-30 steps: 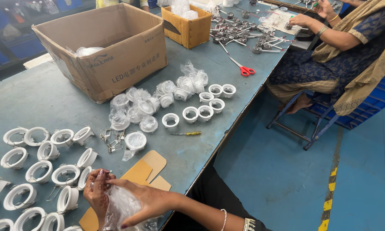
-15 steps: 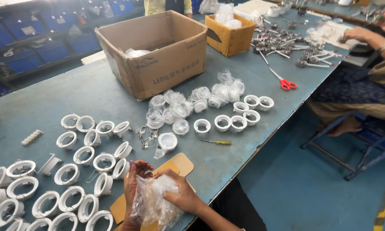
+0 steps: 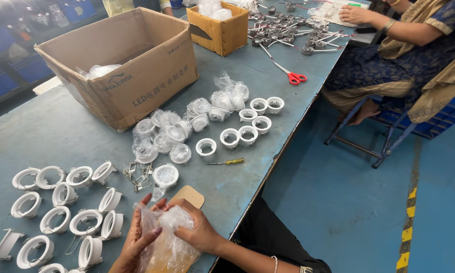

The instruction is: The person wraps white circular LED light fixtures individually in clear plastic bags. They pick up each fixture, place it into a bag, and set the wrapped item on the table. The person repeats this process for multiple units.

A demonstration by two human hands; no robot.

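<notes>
My left hand (image 3: 136,237) and my right hand (image 3: 196,227) both grip a crumpled clear plastic bag (image 3: 166,237) with a white round fitting inside, at the near edge of the blue-grey table (image 3: 60,131). A tan card piece (image 3: 189,194) lies just beyond my right hand. Several bare white ring fittings (image 3: 68,212) lie to the left of my hands. More white fittings wrapped in clear bags (image 3: 166,134) sit in a cluster further away, with unwrapped white cups (image 3: 240,132) to their right.
A large open cardboard box (image 3: 131,65) stands at the back left, a smaller yellow box (image 3: 222,28) behind it. A yellow screwdriver (image 3: 227,162), metal spring clips (image 3: 136,177), red scissors (image 3: 293,76) and metal parts (image 3: 283,33) lie on the table. A seated person (image 3: 404,60) works at the far right.
The view has shifted slightly. My hands have kept working the plastic bag, pulling it more around the fitting near the table edge.
</notes>
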